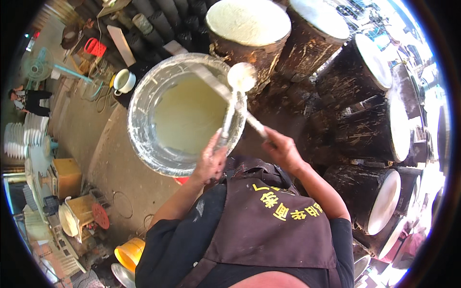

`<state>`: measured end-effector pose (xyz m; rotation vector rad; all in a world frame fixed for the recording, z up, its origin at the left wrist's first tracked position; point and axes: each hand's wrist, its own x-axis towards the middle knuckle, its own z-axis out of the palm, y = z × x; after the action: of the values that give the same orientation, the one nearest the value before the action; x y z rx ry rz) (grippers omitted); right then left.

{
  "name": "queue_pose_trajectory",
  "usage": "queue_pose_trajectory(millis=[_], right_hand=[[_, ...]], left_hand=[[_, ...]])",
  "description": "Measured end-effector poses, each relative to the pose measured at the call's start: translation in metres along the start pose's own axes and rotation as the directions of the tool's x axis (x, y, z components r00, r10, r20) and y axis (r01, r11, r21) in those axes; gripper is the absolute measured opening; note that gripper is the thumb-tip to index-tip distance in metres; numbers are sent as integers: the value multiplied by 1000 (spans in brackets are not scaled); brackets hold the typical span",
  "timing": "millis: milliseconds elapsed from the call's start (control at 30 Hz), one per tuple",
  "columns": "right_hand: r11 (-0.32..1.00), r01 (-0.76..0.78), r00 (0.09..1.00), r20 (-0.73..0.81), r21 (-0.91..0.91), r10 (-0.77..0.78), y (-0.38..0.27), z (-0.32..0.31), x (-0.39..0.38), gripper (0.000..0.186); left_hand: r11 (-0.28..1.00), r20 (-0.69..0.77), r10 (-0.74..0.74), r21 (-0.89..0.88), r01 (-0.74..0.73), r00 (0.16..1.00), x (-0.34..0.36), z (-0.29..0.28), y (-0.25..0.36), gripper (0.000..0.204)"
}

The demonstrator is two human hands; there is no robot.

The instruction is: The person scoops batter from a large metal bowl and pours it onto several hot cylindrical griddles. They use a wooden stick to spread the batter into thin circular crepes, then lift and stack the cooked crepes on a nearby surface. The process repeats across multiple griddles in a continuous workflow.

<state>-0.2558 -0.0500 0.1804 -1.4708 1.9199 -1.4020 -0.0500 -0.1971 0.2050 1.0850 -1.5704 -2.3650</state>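
Brown apron [273,235]: covering the wearer's front, bearing yellow lettering. Left hand [211,158]: grasping the handle of a ladle [242,77], whose whitened bowl is hanging over the tub's right rim. Right hand [284,151]: clasping a long flat paddle [204,76], which is slanting across the tub and crossing the ladle's handle. Round tub [144,158]: standing ahead, splashed white, holding pale liquid [189,117]. Dark drum [247,21], white-topped: standing just beyond. White pot [125,81]: sitting left of the tub. Green fan [38,65]: standing far left.

Flat stick [211,81] blurred, distant person [37,100] too small for detail.
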Motion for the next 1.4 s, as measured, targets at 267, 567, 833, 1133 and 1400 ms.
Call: queue_pose_trajectory(millis=[267, 567, 833, 1133, 1400], right_hand=[[823, -563, 821, 168, 83, 545, 12, 10, -21, 37], [743, -648, 761, 102, 168, 641, 15, 18, -19, 45], [746, -658, 752, 159, 106, 640, 14, 25, -39, 45], [695, -717, 694, 134, 44, 708, 24, -8, -81, 52], [683, -725, 666, 334, 83, 667, 38, -53, -133, 51]], left_hand=[[677, -420, -31, 659, 329, 907, 48, -154, -155, 60], [542, -277, 9, 809, 228, 961, -7, -206, -151, 68], [353, 82, -50, 934, -59, 995, 28, -189, -96, 66], [801, -40, -426, 447, 398, 904, 39, -176, -115, 58], [98, 596, -66, -794, 600, 800, -76, -84, -156, 21]])
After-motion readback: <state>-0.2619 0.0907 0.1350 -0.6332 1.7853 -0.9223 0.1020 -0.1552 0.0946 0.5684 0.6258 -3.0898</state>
